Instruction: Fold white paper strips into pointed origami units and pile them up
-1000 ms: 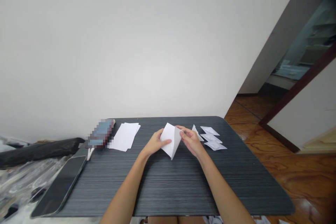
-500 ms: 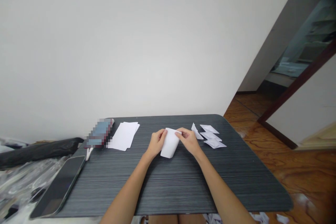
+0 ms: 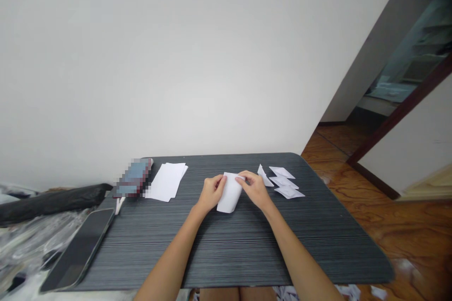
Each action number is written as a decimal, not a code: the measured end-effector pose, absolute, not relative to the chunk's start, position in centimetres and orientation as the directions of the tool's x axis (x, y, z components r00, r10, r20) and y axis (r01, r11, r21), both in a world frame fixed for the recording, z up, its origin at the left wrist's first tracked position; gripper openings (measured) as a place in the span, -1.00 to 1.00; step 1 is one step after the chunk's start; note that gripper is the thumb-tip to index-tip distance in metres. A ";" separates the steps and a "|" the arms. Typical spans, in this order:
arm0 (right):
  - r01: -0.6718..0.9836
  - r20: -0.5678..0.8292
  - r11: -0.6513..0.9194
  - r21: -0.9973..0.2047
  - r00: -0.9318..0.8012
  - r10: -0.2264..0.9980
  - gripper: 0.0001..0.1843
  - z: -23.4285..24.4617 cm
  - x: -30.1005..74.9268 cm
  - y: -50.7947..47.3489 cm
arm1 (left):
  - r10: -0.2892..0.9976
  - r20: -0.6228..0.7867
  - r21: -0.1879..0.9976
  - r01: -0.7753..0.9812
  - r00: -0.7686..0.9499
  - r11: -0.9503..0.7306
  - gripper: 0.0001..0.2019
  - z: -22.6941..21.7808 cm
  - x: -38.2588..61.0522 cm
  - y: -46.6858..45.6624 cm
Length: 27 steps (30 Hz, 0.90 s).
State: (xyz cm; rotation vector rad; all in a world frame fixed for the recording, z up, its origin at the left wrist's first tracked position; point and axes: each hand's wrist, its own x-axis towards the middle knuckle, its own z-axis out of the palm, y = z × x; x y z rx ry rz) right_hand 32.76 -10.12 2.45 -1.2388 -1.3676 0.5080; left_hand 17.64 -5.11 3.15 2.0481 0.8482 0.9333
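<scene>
While your left hand [image 3: 212, 192] pinches the upper left edge of a folded white paper [image 3: 229, 197], your right hand [image 3: 256, 190] pinches its upper right corner, so the paper spans between both hands over the dark bench [image 3: 229, 249]. Just past your right hand sits a pointed folded piece [image 3: 264, 177], and farther right three folded packets [image 3: 284, 182] lie in a close row. Well left of your left hand lie white sheets [image 3: 165, 182], then a blurred item [image 3: 134, 178]; nearer you, a dark-screened device [image 3: 79, 250] rests at the bench's left edge.
</scene>
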 end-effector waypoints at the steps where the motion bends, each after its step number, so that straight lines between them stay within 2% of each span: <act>1: 0.371 0.442 0.343 -0.863 0.224 0.868 -0.83 2.5 32.8 -10.1 | 0.781 0.338 0.808 0.263 0.526 -0.527 -0.63 3.3 17.6 -5.2; 12: 0.308 0.403 0.323 -0.895 0.245 0.882 -0.84 2.8 32.6 -10.3 | 0.760 0.361 0.784 0.265 0.541 -0.562 -0.62 3.6 17.6 -5.4; 14: 0.188 0.334 0.291 -0.938 0.264 0.905 -0.83 2.9 32.6 -10.3 | 0.766 0.356 0.794 0.258 0.535 -0.550 -0.62 3.5 17.6 -5.3; 18: -0.103 0.097 0.126 -0.987 0.245 0.965 -0.71 2.9 32.8 -10.1 | 0.795 0.327 0.834 0.240 0.510 -0.497 -0.62 3.6 17.5 -5.2; 20: -0.138 0.032 0.072 -0.988 0.275 0.961 -0.73 2.7 33.1 -10.0 | 0.797 0.317 0.843 0.232 0.513 -0.485 -0.63 3.7 17.4 -5.1; 24: -0.168 0.003 0.064 -0.984 0.340 0.940 -0.73 2.4 33.3 -9.9 | 0.785 0.303 0.848 0.222 0.540 -0.481 -0.63 3.7 17.4 -5.1; 27: -0.204 -0.045 0.010 -0.979 0.265 0.963 -0.70 2.4 33.0 -9.9 | 0.805 0.308 0.849 0.236 0.508 -0.474 -0.63 3.6 17.3 -4.9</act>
